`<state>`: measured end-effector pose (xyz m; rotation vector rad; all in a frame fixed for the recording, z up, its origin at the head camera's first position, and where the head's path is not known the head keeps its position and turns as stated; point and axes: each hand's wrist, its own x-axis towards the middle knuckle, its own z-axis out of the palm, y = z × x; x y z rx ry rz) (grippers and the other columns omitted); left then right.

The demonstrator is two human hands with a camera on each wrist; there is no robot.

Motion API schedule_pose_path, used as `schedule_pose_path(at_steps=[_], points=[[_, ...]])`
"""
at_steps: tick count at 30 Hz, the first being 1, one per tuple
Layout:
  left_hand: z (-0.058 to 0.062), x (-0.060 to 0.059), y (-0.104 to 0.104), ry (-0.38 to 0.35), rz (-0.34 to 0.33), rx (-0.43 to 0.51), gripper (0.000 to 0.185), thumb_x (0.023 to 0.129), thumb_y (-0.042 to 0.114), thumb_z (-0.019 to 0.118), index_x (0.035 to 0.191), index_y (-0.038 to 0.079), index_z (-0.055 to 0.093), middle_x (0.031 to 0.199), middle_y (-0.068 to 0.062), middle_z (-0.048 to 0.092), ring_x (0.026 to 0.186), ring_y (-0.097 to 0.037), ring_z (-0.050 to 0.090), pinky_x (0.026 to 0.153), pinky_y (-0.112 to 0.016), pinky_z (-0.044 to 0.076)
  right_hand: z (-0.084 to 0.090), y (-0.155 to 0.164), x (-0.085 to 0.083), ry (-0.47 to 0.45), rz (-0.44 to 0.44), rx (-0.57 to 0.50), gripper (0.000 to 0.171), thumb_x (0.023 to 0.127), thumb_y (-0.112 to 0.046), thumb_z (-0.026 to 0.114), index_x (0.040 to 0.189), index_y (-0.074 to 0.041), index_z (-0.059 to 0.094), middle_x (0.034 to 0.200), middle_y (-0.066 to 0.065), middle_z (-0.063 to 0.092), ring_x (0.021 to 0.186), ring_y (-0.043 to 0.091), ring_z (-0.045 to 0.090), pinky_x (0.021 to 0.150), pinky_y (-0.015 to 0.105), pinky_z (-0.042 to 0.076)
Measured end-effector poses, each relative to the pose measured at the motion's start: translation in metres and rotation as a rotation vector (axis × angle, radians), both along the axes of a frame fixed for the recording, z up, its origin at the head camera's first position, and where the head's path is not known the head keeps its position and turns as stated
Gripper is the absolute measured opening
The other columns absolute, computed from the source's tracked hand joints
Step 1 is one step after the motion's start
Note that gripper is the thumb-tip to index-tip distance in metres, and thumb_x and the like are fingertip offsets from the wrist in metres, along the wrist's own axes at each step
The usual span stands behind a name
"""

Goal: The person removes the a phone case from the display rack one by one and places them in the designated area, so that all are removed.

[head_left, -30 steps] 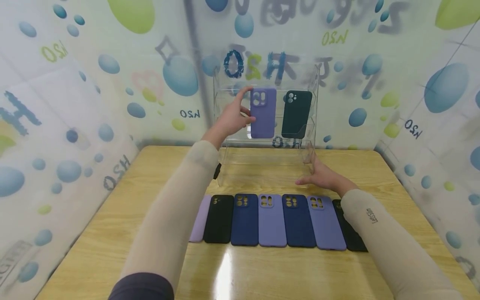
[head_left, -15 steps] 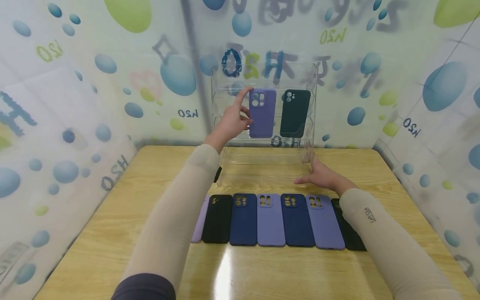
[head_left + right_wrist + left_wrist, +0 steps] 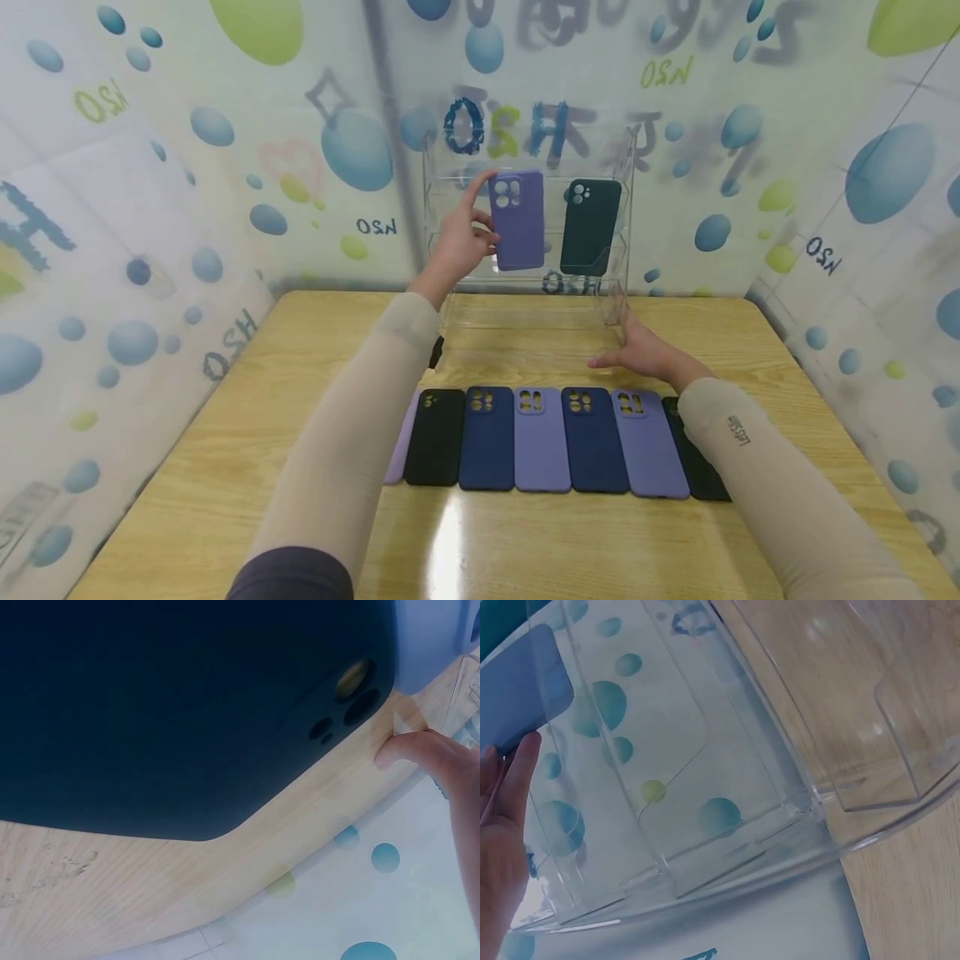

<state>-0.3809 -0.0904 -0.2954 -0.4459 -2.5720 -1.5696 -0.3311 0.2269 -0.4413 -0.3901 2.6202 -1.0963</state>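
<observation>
On table (image 3: 225, 467), seven cases (image 3: 542, 439), two upright (image 3: 591, 227)

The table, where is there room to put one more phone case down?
The table is bare in front of the row of phone cases, along the near edge, and at its left side. A narrow strip between that row and the clear acrylic rack is free too. The row itself is packed edge to edge.

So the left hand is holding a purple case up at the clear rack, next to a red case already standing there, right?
Not quite: the case already standing in the clear rack is dark, blackish green, not red, as the head view shows. The rest holds: the left hand holds a purple case up at the rack beside it.
</observation>
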Motion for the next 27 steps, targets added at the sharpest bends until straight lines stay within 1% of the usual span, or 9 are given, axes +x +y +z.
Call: schedule_pose_path(at_steps=[3, 6, 9, 12, 15, 17, 19, 22, 27], points=[[0.008, 0.008, -0.006, 0.035, -0.010, 0.122, 0.095, 0.091, -0.012, 0.056, 0.140, 0.063, 0.025, 0.101, -0.012, 0.056, 0.087, -0.034, 0.070, 0.074, -0.035, 0.060, -0.001, -0.001, 0.001, 0.004, 0.005, 0.001, 0.132, 0.081, -0.039, 0.080, 0.146, -0.037, -0.035, 0.162, 0.002, -0.026, 0.151, 0.040, -0.005, 0.118, 0.065, 0.007], [0.018, 0.015, -0.017, 0.085, -0.047, 0.260, 0.094, 0.090, -0.013, 0.057, 0.142, 0.059, 0.028, 0.099, -0.014, 0.057, 0.087, -0.038, 0.070, 0.077, -0.041, 0.061, 0.000, -0.002, 0.002, 0.006, 0.009, -0.010, 0.132, 0.081, -0.036, 0.080, 0.145, -0.038, -0.035, 0.163, 0.004, -0.025, 0.152, 0.040, -0.006, 0.119, 0.064, 0.008], [0.028, 0.022, -0.032, 0.128, -0.070, 0.355, 0.093, 0.089, -0.013, 0.060, 0.142, 0.058, 0.031, 0.097, -0.014, 0.059, 0.087, -0.037, 0.071, 0.080, -0.047, 0.060, 0.002, -0.002, 0.003, 0.000, 0.016, -0.017, 0.132, 0.082, -0.035, 0.080, 0.143, -0.040, -0.037, 0.162, 0.004, -0.026, 0.151, 0.039, -0.007, 0.119, 0.063, 0.008], [0.036, 0.029, -0.048, 0.163, -0.060, 0.378, 0.093, 0.087, -0.011, 0.063, 0.140, 0.058, 0.033, 0.094, -0.012, 0.063, 0.085, -0.034, 0.072, 0.081, -0.049, 0.059, 0.004, -0.002, 0.002, 0.000, 0.024, -0.019, 0.132, 0.082, -0.035, 0.080, 0.143, -0.040, -0.037, 0.162, 0.004, -0.025, 0.151, 0.041, -0.004, 0.119, 0.063, 0.009], [0.041, 0.037, -0.062, 0.169, -0.045, 0.403, 0.094, 0.086, -0.012, 0.065, 0.141, 0.056, 0.033, 0.094, -0.011, 0.066, 0.085, -0.032, 0.073, 0.081, -0.050, 0.059, 0.005, 0.000, 0.002, 0.003, 0.023, 0.009, 0.132, 0.082, -0.039, 0.079, 0.144, -0.037, -0.037, 0.163, 0.008, -0.022, 0.151, 0.043, -0.001, 0.118, 0.065, 0.010], [0.042, 0.041, -0.071, 0.161, -0.042, 0.429, 0.095, 0.085, -0.013, 0.065, 0.142, 0.054, 0.033, 0.094, -0.011, 0.066, 0.086, -0.032, 0.073, 0.081, -0.050, 0.059, 0.005, 0.001, 0.002, 0.002, 0.013, 0.022, 0.132, 0.081, -0.041, 0.080, 0.144, -0.039, -0.037, 0.163, 0.007, -0.023, 0.151, 0.042, -0.001, 0.119, 0.064, 0.009], [0.042, 0.047, -0.080, 0.141, -0.032, 0.452, 0.095, 0.084, -0.015, 0.065, 0.141, 0.055, 0.035, 0.095, -0.011, 0.067, 0.087, -0.031, 0.074, 0.080, -0.050, 0.059, 0.004, 0.002, 0.002, 0.001, 0.005, 0.033, 0.133, 0.080, -0.043, 0.080, 0.144, -0.039, -0.037, 0.163, 0.006, -0.025, 0.151, 0.041, -0.004, 0.118, 0.065, 0.007], [0.040, 0.056, -0.096, 0.121, -0.020, 0.457, 0.095, 0.084, -0.015, 0.064, 0.140, 0.055, 0.036, 0.095, -0.012, 0.067, 0.086, -0.030, 0.074, 0.079, -0.049, 0.059, 0.003, 0.001, 0.001, -0.007, 0.001, 0.032, 0.133, 0.079, -0.044, 0.080, 0.144, -0.039, -0.036, 0.162, 0.004, -0.027, 0.152, 0.038, -0.008, 0.119, 0.065, 0.006], [0.033, 0.075, -0.124, 0.094, -0.015, 0.379, 0.094, 0.085, -0.015, 0.062, 0.143, 0.053, 0.031, 0.094, -0.013, 0.063, 0.082, -0.028, 0.073, 0.080, -0.051, 0.058, 0.004, -0.001, 0.002, -0.023, 0.004, 0.035, 0.133, 0.080, -0.044, 0.080, 0.144, -0.038, -0.037, 0.161, 0.003, -0.029, 0.151, 0.039, -0.008, 0.118, 0.065, 0.006]])
